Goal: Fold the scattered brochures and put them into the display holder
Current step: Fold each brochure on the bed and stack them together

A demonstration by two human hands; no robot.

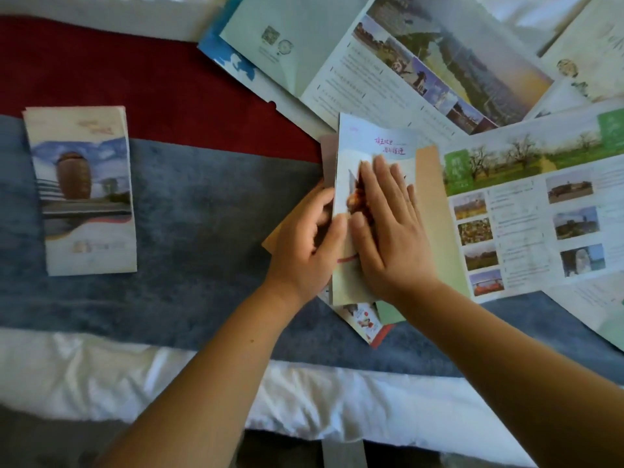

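Note:
A partly folded brochure (378, 146) with a pale blue cover and pink writing lies in the middle of the bed. My right hand (388, 224) presses flat on its cover with straight fingers. My left hand (304, 241) grips the brochure's left edge, thumb on top and fingers curled under. A stack of folded brochures (81, 190) with a brown tower picture lies at the left. Several unfolded brochures are spread at the right, one with green tree photos (533, 211) and one with a landscape strip (422, 62). No display holder is in view.
The brochures lie on a blue and dark red bed runner (185, 204) over white bedding (169, 376). A small red-edged leaflet (366, 320) pokes out under the brochure. More sheets overlap at the top right corner (591, 55).

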